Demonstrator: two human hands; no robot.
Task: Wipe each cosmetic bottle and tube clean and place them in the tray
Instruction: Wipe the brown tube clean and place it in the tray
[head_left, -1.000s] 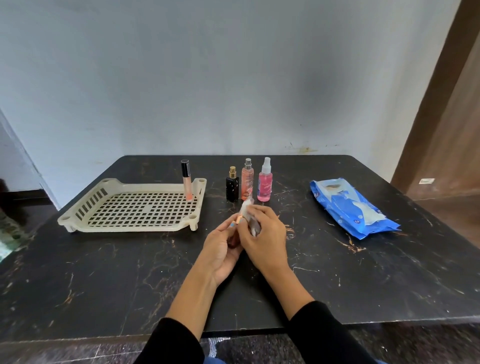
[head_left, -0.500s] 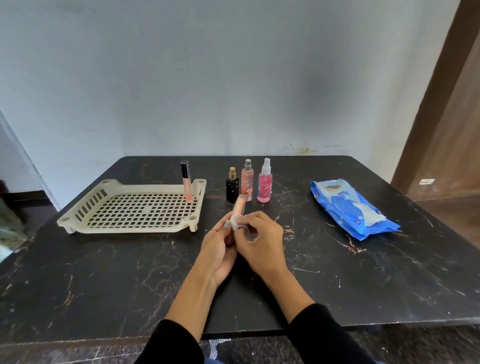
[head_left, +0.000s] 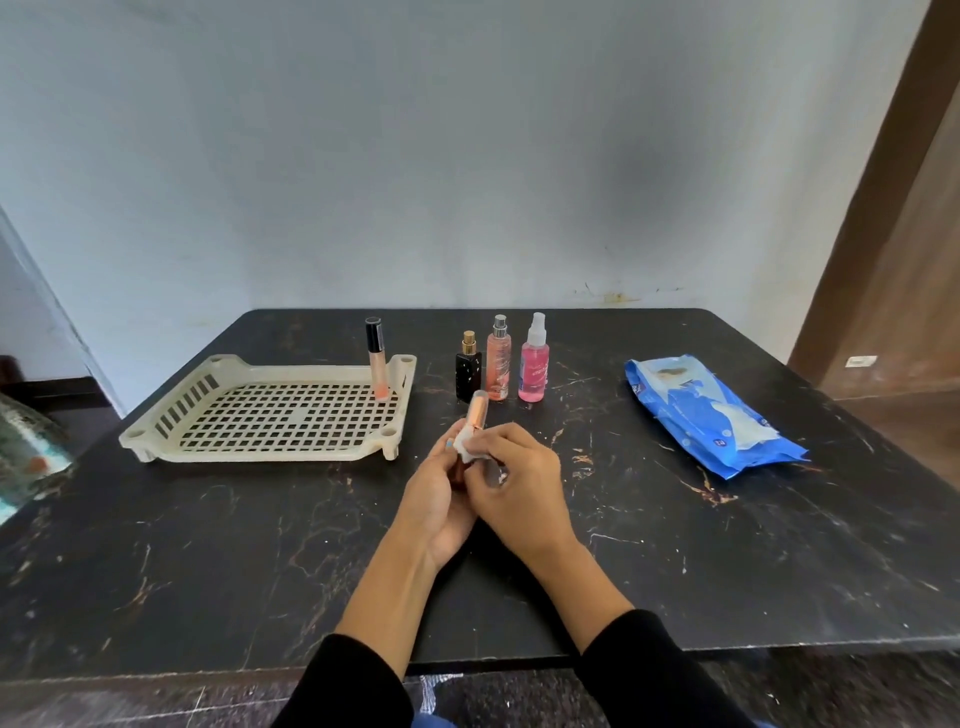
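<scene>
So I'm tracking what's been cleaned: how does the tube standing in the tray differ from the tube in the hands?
The tray tube has a black cap; the held tube shows a rose-gold top. The tray tube stands upright, untouched, in the cream tray; the held tube is in the grip of the left hand, off the table, while the right hand presses a white wipe against it. Both are slim and peach-toned.

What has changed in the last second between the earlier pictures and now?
The right hand has slid the wipe down the tube, from its top toward the middle, so the rose-gold upper part now shows. The left hand still grips the tube's lower part. The tray, the lip gloss in it, the three bottles and the blue pack have not moved.
</scene>
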